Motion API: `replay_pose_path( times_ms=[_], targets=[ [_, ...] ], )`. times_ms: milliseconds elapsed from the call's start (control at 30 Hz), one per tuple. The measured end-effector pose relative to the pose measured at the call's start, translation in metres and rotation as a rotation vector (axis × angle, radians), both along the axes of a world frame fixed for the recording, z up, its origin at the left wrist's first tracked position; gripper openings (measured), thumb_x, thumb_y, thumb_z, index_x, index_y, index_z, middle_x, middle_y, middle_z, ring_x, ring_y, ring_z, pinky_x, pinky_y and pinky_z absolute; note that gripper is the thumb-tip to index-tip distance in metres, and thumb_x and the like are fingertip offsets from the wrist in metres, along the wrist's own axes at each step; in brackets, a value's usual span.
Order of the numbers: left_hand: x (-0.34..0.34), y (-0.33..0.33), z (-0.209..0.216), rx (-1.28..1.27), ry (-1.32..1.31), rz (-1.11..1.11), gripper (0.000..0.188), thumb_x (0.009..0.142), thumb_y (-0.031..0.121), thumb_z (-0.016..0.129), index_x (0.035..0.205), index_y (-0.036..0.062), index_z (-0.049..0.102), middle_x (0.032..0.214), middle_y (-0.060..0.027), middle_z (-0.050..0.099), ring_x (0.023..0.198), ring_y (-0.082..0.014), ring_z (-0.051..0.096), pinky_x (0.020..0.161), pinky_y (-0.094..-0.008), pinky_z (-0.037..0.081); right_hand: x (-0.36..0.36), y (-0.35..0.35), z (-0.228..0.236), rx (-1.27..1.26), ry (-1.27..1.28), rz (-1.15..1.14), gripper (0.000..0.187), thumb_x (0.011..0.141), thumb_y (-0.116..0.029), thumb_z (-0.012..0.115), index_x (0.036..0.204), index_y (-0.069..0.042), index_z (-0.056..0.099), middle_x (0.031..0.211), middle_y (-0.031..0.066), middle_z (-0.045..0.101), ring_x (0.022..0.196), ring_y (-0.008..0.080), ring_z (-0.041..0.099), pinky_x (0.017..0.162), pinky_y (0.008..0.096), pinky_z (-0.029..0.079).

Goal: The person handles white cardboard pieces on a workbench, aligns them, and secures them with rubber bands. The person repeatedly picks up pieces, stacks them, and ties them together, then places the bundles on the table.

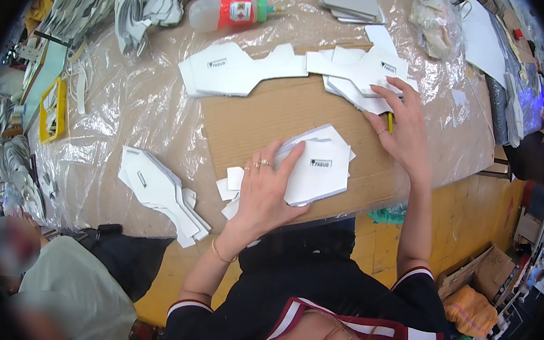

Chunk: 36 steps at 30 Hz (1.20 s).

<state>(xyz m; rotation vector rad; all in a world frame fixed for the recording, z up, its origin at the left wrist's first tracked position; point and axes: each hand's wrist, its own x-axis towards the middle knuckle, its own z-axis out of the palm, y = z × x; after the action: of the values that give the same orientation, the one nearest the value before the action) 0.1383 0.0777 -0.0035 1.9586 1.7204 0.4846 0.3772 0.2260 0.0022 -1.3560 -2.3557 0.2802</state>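
Note:
My left hand grips a stack of white cut pieces near the table's front edge, its thumb along the top and its ringed fingers bent at the left side. On top is a small printed mark. Farther right, my right hand reaches over a group of white shaped pieces, fingertips touching the lower ones. A thin yellow pen-like stick is tucked in that hand, mostly hidden by the fingers. Beneath the stack lies a brown cardboard sheet.
More white pieces lie at the far middle and front left. A bottle with a green cap, grey stacks and a grey pad sit at the back. A yellow tray is left; another person sits front left.

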Motion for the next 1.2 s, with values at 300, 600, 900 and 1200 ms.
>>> replay_pose_path(
  times_ms=[300, 600, 900, 1200],
  targets=[
    [0.003, 0.040, 0.014, -0.026, -0.397, 0.012, 0.082, 0.081, 0.035, 0.078, 0.143, 0.0007, 0.038, 0.141, -0.0292, 0.041, 0.131, -0.0444, 0.042, 0.108, -0.0478, 0.036, 0.008, 0.074, -0.006, -0.231, 0.130, -0.336, 0.056, 0.072, -0.038, 0.083, 0.111, -0.001, 0.066, 0.109, 0.0156, 0.061, 0.102, 0.0312, 0.060, 0.089, 0.0403, 0.048],
    [0.031, 0.150, -0.006, -0.394, -0.913, 0.439, 0.075, 0.087, 0.026, 0.072, 0.141, -0.0094, 0.034, 0.110, -0.0129, 0.058, 0.090, -0.0146, 0.061, 0.067, -0.0268, 0.053, 0.079, 0.071, -0.003, -0.279, 0.946, -0.482, 0.041, 0.078, -0.023, 0.081, 0.107, -0.001, 0.063, 0.080, 0.0076, 0.064, 0.081, 0.0133, 0.059, 0.070, 0.0284, 0.046],
    [0.058, 0.162, -0.017, -0.223, -1.169, 0.374, 0.030, 0.093, 0.008, 0.062, 0.117, -0.0027, 0.048, 0.101, -0.0106, 0.064, 0.090, -0.0144, 0.065, 0.074, -0.0261, 0.056, 0.048, 0.055, -0.018, 0.013, 0.329, -0.290, 0.065, 0.078, -0.033, 0.079, 0.129, -0.002, 0.054, 0.127, 0.0197, 0.054, 0.120, 0.0339, 0.050, 0.099, 0.0430, 0.042],
    [0.041, 0.109, -0.004, -0.280, -1.439, 0.348, 0.028, 0.095, 0.004, 0.058, 0.119, 0.0004, 0.043, 0.111, -0.0154, 0.065, 0.097, -0.0172, 0.064, 0.081, -0.0273, 0.055, 0.000, 0.026, 0.043, -0.444, 0.519, -0.159, 0.043, 0.082, -0.017, 0.077, 0.120, -0.005, 0.060, 0.084, 0.0056, 0.066, 0.068, 0.0128, 0.057, 0.063, 0.0272, 0.046]
  ],
)
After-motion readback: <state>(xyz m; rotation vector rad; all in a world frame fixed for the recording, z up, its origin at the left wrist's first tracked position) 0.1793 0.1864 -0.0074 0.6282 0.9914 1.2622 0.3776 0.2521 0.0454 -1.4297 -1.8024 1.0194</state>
